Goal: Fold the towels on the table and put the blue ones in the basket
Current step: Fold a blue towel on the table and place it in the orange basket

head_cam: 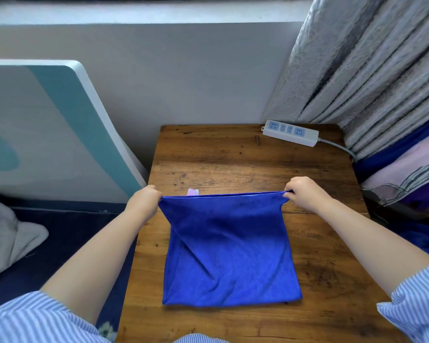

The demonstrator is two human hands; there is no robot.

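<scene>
A blue towel (229, 251) lies doubled on the wooden table (233, 157), its folded edge near me and its far edge lifted. My left hand (145, 198) pinches the far left corner. My right hand (304, 193) pinches the far right corner. The cloth is stretched taut between both hands, with creases running down from the left corner. A small pale pink tag (193, 192) pokes up behind the far edge. No basket is in view.
A white power strip (290, 132) with its cable lies at the table's back right corner. Grey curtains (372, 70) hang to the right above a pile of blue, pink and striped cloth (406, 167). A teal-and-white board (47, 129) leans at the left.
</scene>
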